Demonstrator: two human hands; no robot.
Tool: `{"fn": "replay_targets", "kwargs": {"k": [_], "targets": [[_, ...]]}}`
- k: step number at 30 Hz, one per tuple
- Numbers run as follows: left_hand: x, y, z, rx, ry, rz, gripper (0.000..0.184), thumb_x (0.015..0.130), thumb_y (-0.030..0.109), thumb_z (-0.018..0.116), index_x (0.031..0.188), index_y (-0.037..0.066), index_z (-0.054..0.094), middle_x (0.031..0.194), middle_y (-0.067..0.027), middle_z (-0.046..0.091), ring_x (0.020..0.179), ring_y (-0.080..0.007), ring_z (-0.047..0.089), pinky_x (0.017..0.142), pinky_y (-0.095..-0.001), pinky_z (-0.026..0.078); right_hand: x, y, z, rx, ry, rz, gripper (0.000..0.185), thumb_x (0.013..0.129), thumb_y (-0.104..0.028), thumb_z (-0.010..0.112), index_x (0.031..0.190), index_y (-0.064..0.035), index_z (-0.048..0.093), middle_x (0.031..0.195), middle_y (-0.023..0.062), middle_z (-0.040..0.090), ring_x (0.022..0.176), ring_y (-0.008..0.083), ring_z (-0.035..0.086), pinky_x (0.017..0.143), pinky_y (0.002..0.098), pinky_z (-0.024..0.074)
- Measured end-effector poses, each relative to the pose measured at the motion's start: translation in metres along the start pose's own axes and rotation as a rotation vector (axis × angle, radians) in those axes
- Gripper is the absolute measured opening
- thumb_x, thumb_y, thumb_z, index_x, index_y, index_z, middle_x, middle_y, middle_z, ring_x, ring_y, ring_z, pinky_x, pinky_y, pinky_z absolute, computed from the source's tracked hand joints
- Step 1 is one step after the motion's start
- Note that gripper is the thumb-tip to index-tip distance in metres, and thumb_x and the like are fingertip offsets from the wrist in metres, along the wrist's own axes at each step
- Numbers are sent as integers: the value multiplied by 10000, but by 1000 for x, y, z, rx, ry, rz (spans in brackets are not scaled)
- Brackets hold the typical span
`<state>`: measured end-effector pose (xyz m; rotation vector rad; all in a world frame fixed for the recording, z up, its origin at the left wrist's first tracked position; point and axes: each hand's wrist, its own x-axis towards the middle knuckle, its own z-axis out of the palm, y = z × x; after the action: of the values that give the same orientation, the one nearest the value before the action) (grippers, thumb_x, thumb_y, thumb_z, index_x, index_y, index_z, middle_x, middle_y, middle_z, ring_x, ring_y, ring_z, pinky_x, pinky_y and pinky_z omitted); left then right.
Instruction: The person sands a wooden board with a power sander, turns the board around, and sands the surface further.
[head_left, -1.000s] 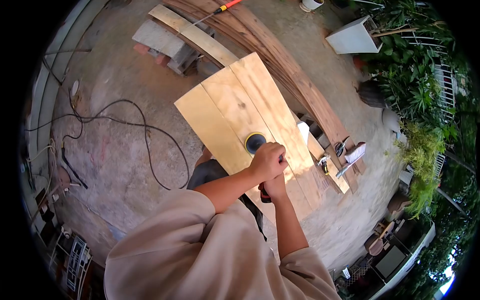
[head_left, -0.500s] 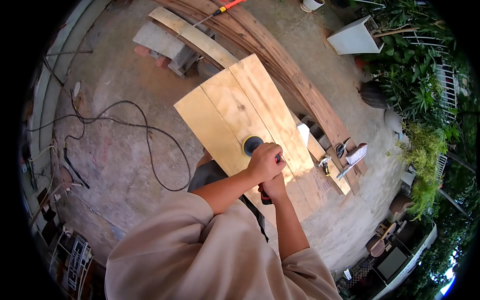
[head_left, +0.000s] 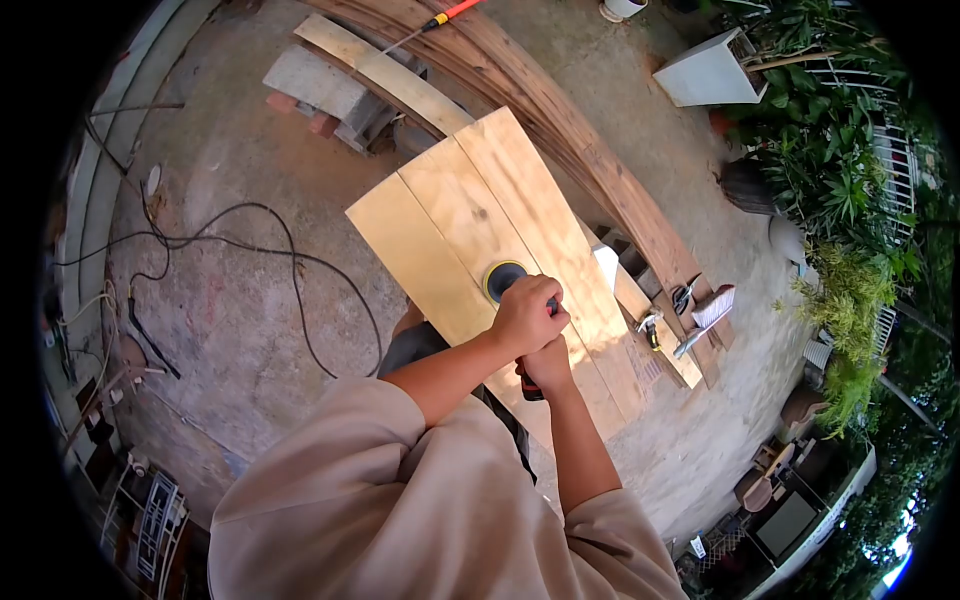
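A hand-held power sander with a round dark, yellow-rimmed pad (head_left: 503, 278) rests on a pale panel of several joined boards (head_left: 440, 215). My left hand (head_left: 527, 316) is wrapped over the front of the tool, just behind the pad. Lower down and close against it, my right hand (head_left: 548, 368) grips the body, whose red-and-black end shows below the fist. Both hands are closed, and they hide most of the tool, so its exact type is hard to make out. The pad appears to touch the wood near the middle of the panel.
Long brown planks (head_left: 590, 150) curve behind the panel. A screwdriver (head_left: 440, 18) lies on them at the top. At right are a hammer (head_left: 650, 328), pliers (head_left: 683, 296) and a brush or roller (head_left: 712, 308). Concrete blocks (head_left: 318, 85) and a black cable (head_left: 290, 240) lie to the left.
The sander and both hands have shifted slightly up and to the left over the panel, by a small amount. The grip looks the same.
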<state>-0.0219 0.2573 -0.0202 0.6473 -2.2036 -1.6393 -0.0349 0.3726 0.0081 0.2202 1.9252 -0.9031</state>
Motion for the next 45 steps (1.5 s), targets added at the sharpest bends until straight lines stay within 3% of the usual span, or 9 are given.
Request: {"fn": "replay_targets", "kwargs": {"k": [8, 18, 33, 36, 42, 45], "targets": [[-20, 1, 3, -81, -3, 27, 202, 693, 74, 787, 834, 65, 641, 842, -114, 687, 844, -347, 685, 774, -442, 562, -12, 19, 4, -51, 59, -11, 250, 898, -193, 738, 932, 54, 710, 723, 128, 719, 570, 212, 708, 517, 356, 554], [-1, 0, -3, -19, 19, 13, 189, 704, 74, 781, 828, 61, 639, 838, -113, 691, 839, -347, 681, 771, -442, 561, 2, 6, 3, -15, 19, -42, 244, 919, -187, 717, 828, 38, 690, 692, 108, 705, 557, 212, 703, 506, 353, 545], [-14, -1, -6, -1, 77, 25, 201, 693, 65, 786, 824, 65, 633, 827, -111, 678, 831, -350, 678, 772, -440, 563, -3, 12, 8, -104, 16, -43, 255, 916, -189, 713, 899, 65, 699, 718, 139, 724, 584, 229, 724, 540, 372, 569], [-13, -3, -22, 33, 98, -2, 204, 692, 65, 784, 819, 66, 624, 828, -107, 675, 837, -354, 674, 779, -443, 554, -5, -5, 18, -154, -31, -36, 284, 915, -205, 708, 913, 79, 702, 738, 176, 739, 614, 250, 748, 558, 381, 578], [-19, -6, -45, 57, 184, -26, 189, 697, 35, 779, 820, 54, 637, 804, -133, 655, 767, -345, 671, 689, -434, 562, -3, -5, 36, -352, -61, -73, 374, 903, -291, 748, 1031, 60, 729, 876, 278, 771, 855, 423, 784, 745, 475, 606], [-28, -10, -47, 70, 207, -14, 192, 692, 19, 777, 821, 55, 639, 804, -127, 659, 763, -348, 674, 690, -426, 565, -5, 7, 41, -340, -33, -193, 252, 908, -171, 729, 939, 76, 697, 738, 159, 733, 609, 229, 739, 546, 374, 569]]}}
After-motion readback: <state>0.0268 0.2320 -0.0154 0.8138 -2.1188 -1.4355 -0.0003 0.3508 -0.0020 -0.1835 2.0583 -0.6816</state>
